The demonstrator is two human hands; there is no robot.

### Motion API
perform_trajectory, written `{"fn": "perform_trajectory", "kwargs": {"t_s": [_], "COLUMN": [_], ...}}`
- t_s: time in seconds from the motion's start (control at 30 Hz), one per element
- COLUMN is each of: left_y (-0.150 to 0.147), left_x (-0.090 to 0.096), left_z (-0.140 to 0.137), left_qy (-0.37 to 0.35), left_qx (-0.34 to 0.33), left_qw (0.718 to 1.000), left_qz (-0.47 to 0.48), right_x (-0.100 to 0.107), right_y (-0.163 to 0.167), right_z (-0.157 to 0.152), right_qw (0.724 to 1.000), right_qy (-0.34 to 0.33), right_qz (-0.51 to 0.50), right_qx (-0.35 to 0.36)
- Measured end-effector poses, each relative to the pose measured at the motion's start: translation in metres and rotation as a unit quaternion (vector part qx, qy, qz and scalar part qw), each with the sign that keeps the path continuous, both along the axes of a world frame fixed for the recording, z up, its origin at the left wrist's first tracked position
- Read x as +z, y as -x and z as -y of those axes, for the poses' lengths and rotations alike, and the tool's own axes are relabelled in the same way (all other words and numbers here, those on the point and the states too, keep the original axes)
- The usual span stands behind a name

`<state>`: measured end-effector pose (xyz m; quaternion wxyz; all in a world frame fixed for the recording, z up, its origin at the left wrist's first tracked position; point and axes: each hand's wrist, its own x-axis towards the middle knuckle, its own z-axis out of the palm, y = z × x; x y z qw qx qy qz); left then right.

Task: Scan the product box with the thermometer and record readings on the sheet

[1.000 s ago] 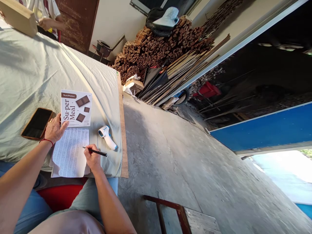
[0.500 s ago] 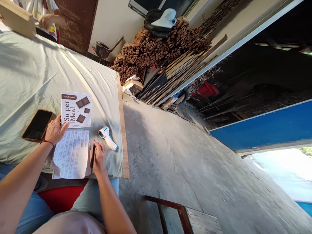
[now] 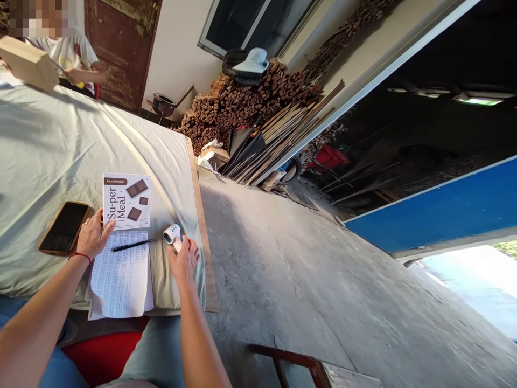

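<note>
My right hand (image 3: 184, 261) lies over the handle of a white and blue infrared thermometer (image 3: 171, 234) near the table's right edge, fingers closing on it. A black pen (image 3: 133, 245) lies loose across the top of a printed sheet (image 3: 119, 275). My left hand (image 3: 92, 235) rests flat on the sheet's upper left corner, fingers spread, beside a white "Su-per Meal" booklet (image 3: 127, 200). A phone in a brown case (image 3: 63, 227) lies just left of that hand.
The table is draped in a pale cloth (image 3: 60, 145) with a wooden edge strip (image 3: 200, 215). A person sits at the far left corner with a wooden box (image 3: 28, 62). Stacked firewood and boards (image 3: 250, 102) line the wall. A wooden stool (image 3: 307, 366) stands bottom right.
My right hand put the pen down on the sheet and moved right onto the thermometer. The view tilted, shifting everything downward. My left hand stayed on the paper.
</note>
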<state>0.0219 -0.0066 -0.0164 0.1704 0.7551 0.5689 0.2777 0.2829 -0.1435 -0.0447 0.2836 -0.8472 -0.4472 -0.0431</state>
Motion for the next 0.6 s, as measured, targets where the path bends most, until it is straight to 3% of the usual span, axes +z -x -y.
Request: {"fn": "perform_trajectory", "kwargs": {"t_s": [0.13, 0.23, 0.3, 0.4, 0.5, 0.6], "left_y": [0.001, 0.001, 0.001, 0.001, 0.002, 0.002], "left_x": [-0.001, -0.003, -0.005, -0.008, -0.009, -0.008], "left_z": [0.001, 0.002, 0.002, 0.002, 0.002, 0.003], "left_qy": [-0.003, -0.006, -0.007, -0.009, -0.016, -0.015], "left_qx": [0.002, 0.005, 0.005, 0.004, 0.006, 0.007], "left_qw": [1.0, 1.0, 1.0, 1.0, 1.0, 1.0], "left_qz": [0.0, 0.006, 0.008, 0.011, 0.01, 0.007], "right_x": [-0.004, 0.002, 0.011, 0.025, 0.035, 0.04], "right_y": [-0.019, -0.013, 0.002, 0.034, 0.066, 0.085], "right_z": [-0.002, -0.008, -0.012, -0.019, -0.03, -0.039], "right_qw": [0.998, 0.984, 0.953, 0.872, 0.814, 0.78], "right_qy": [0.004, -0.02, -0.075, -0.159, -0.17, -0.176], "right_qz": [-0.052, -0.168, -0.275, -0.422, -0.5, -0.542], "right_qx": [0.019, 0.052, 0.103, 0.192, 0.242, 0.26]}}
